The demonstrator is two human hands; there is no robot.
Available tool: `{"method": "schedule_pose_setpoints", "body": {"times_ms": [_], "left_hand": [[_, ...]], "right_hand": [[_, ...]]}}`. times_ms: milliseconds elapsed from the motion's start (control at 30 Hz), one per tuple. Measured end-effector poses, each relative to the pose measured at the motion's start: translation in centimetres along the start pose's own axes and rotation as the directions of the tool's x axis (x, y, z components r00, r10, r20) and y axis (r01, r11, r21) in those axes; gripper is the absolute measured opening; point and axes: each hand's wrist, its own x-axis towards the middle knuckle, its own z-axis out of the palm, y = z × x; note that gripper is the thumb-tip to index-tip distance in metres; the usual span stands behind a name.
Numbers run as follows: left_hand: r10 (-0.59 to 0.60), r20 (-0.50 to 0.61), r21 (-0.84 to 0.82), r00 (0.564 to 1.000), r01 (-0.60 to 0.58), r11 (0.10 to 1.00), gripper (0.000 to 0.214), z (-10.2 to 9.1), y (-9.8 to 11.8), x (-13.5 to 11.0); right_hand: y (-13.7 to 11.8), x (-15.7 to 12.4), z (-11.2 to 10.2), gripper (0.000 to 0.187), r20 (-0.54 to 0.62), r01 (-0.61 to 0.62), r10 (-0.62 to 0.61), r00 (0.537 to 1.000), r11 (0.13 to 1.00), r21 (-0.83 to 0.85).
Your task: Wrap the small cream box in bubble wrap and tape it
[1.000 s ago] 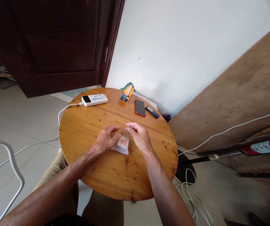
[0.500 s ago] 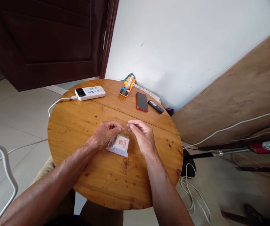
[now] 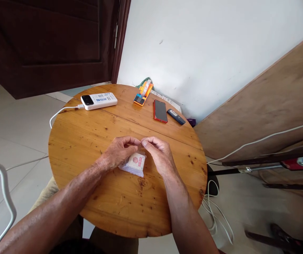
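On the round wooden table (image 3: 88, 141) lies a small packet in clear plastic (image 3: 134, 163) with a red and white label. My left hand (image 3: 118, 152) and my right hand (image 3: 158, 155) sit just above it, on either side. Both hands are pinched, and their fingertips meet at the packet's far edge. What they pinch is too small to make out; it may be the plastic wrap.
At the table's far side lie a white power bank (image 3: 98, 101) with a white cable, an orange item (image 3: 142, 96), a red-cased phone (image 3: 160, 110) and a small dark device (image 3: 176, 116). A wooden board (image 3: 267, 106) leans at the right. Cables lie on the floor.
My hands have drawn together until the fingertips meet above the packet. The view has shifted a little, and the packet has stayed in place.
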Motion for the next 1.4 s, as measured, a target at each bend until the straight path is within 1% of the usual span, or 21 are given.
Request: {"method": "schedule_pose_setpoints", "body": {"times_ms": [67,200,333,400,500,567,800,967,1067,1233,1400], "left_hand": [[0.000,-0.007,-0.010,1.000,0.000,1.000,0.033,0.11,-0.12,0.11],[0.004,-0.029,-0.101,1.000,-0.007,0.995,0.029,0.33,-0.12,0.16],[-0.004,-0.014,-0.157,1.000,0.002,0.988,0.029,0.38,0.25,-0.04],[-0.017,-0.005,-0.175,1.000,0.016,0.984,0.030,0.38,0.44,-0.13],[-0.026,-0.006,-0.200,1.000,0.024,0.980,0.031,0.37,0.58,-0.20],[-0.021,-0.005,-0.197,1.000,0.019,0.980,0.032,0.37,0.56,-0.21],[-0.008,0.005,-0.158,1.000,0.008,0.987,0.036,0.25,0.38,-0.17],[-0.007,0.022,-0.101,1.000,0.009,0.995,0.030,0.02,0.47,-0.18],[-0.019,0.031,-0.094,0.999,0.022,0.995,0.027,-0.10,0.56,-0.16],[-0.018,-0.012,-0.101,1.000,0.017,0.995,0.023,-0.02,0.72,-0.12],[-0.022,-0.037,-0.151,0.999,0.016,0.988,0.022,0.29,0.77,-0.12]], "right_hand": [[-0.02,-0.17,0.14,0.017,0.007,0.002,-0.002,1.000,1.000,0.022],[-0.11,-0.32,0.32,0.019,0.027,0.020,-0.021,0.999,0.999,0.044],[-0.19,-0.42,0.15,0.016,0.019,0.054,-0.056,0.998,0.995,0.078],[-0.29,-0.54,0.04,0.012,0.023,0.041,-0.043,0.999,0.996,0.075],[-0.51,-0.71,0.04,0.012,0.047,0.000,-0.003,0.999,0.998,0.067],[-0.64,-0.77,0.14,0.012,0.055,-0.012,0.008,0.998,0.997,0.077],[-0.56,-0.77,0.48,0.012,0.047,0.010,-0.014,0.999,0.995,0.100],[-0.12,-0.82,0.66,0.015,0.009,0.004,-0.004,1.000,0.995,0.097],[0.12,-0.81,0.73,0.018,-0.003,-0.011,0.011,1.000,0.994,0.107],[0.19,-0.79,0.75,0.019,0.000,-0.010,0.010,1.000,0.996,0.094],[0.05,-0.87,0.82,0.019,0.009,0.003,-0.004,1.000,0.998,0.066]]}}
